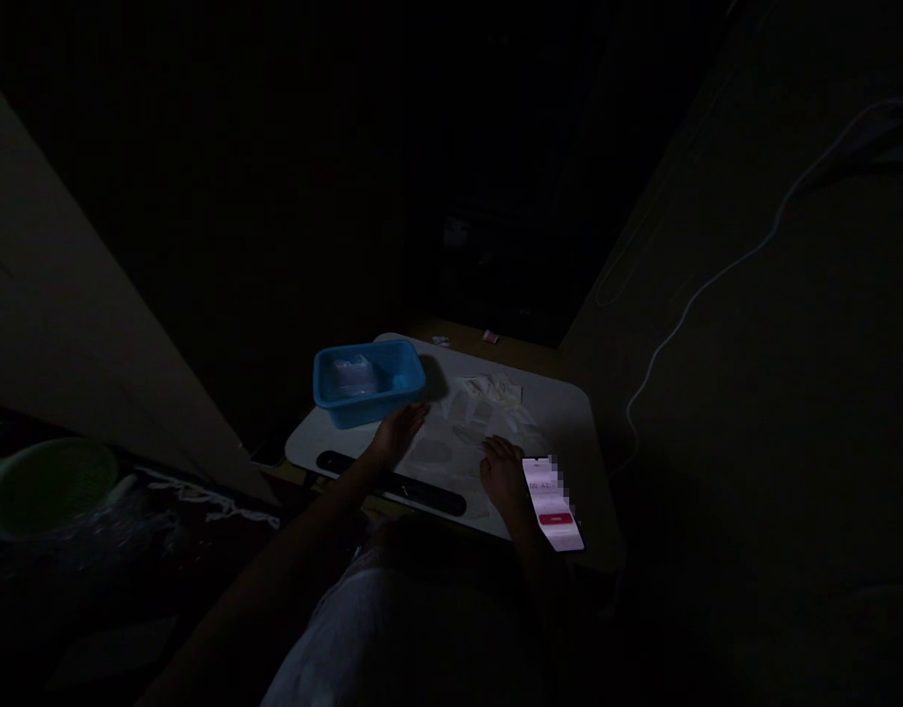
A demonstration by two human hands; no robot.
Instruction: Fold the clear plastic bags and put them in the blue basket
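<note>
In dim light, my left hand (399, 432) is over the white table beside the blue basket (370, 405), fingers stretched out to the right and nothing visible in them. My right hand (502, 469) lies fingers out near thin, pale, see-through pieces (485, 432) that look like plastic; whether it touches them I cannot tell. Just right of that hand, a lit phone (555, 506) shows a timer and a red button. Small white packets or papers (492, 389) are farther back on the table. Inside the basket sits a clear or whitish stack (354, 375).
The low white table (569, 412) has a long dark slot (422, 493) along its near edge. Behind it are small items, one pink and white (490, 336). A green basket (54, 486) stands at left; a white cable (691, 309) hangs on the right wall.
</note>
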